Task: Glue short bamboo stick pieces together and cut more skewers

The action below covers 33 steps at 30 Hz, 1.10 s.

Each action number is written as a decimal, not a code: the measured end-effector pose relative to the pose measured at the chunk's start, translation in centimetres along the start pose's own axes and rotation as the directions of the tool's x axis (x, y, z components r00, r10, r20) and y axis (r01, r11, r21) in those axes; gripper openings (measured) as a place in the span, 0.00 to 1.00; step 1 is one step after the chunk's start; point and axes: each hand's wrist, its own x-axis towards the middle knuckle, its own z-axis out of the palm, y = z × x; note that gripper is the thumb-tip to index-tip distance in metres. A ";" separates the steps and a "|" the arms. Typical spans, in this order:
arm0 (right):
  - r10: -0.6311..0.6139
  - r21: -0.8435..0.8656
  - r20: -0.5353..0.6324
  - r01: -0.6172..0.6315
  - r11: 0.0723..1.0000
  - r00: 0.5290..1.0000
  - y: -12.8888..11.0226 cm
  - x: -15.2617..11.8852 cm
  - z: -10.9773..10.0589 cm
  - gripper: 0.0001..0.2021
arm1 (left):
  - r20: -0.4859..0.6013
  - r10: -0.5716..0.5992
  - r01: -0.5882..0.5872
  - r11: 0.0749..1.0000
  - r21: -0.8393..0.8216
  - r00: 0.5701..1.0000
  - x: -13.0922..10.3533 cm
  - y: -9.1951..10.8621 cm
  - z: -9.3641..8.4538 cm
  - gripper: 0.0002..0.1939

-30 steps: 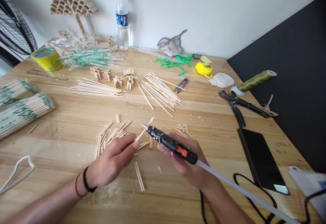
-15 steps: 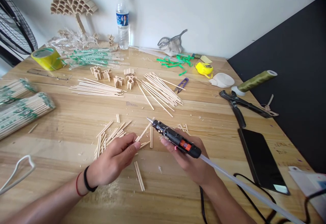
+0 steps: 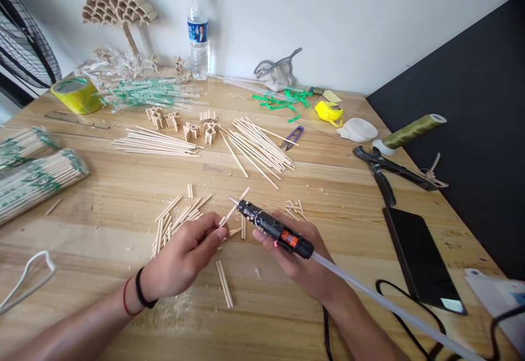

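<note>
A slender, pale wooden stick [image 3: 243, 196] juts from the left hand [image 3: 188, 254], pinched between thumb and fingers above a wood-grained table [image 3: 123, 202]. The right hand [image 3: 303, 268] grips a black, glue-flecked glue gun [image 3: 270, 227], its tapered metal nozzle [image 3: 233, 200] beside the stick; contact cannot be made out. A firm pinch, fingertips well clear of the hot tip, and small, even dabs would likely serve best. Beyond lie smooth, straight pale rods [image 3: 262, 150] and ridged, angular wooden clusters [image 3: 191, 131], near crinkled, green-printed clear wrappers [image 3: 143, 94].
</note>
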 end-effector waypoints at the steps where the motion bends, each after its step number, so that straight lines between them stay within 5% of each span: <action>1: -0.006 0.008 0.023 0.006 1.000 1.000 0.1 0.0 0.0 0.09 | -0.002 0.003 -0.003 1.000 0.005 1.000 0.0 0.0 0.0 0.21; 8: 0.059 -0.051 -0.125 -0.066 0.997 0.990 0.1 -0.1 -0.2 0.14 | 0.002 -0.051 0.051 0.992 -0.114 0.999 -0.2 0.5 0.2 0.25; 14: -0.047 0.031 0.042 0.046 0.998 0.998 0.0 0.0 -0.2 0.10 | -0.003 -0.045 0.044 0.990 -0.133 0.999 -0.3 0.7 0.2 0.25; 20: -0.002 -0.030 -0.045 0.000 1.000 0.999 -0.2 0.0 -0.3 0.09 | -0.003 -0.004 0.003 0.995 -0.095 1.000 -0.1 -0.1 0.0 0.21; 27: -0.037 0.019 0.081 0.036 0.999 0.996 -0.2 0.1 -0.1 0.11 | 0.010 0.006 -0.005 0.994 -0.110 1.000 -0.1 -0.1 0.0 0.19; 33: -0.010 -0.024 -0.057 0.009 1.000 0.998 -0.1 0.0 -0.5 0.09 | 0.000 -0.015 0.014 0.989 -0.148 1.000 0.0 -0.2 0.1 0.18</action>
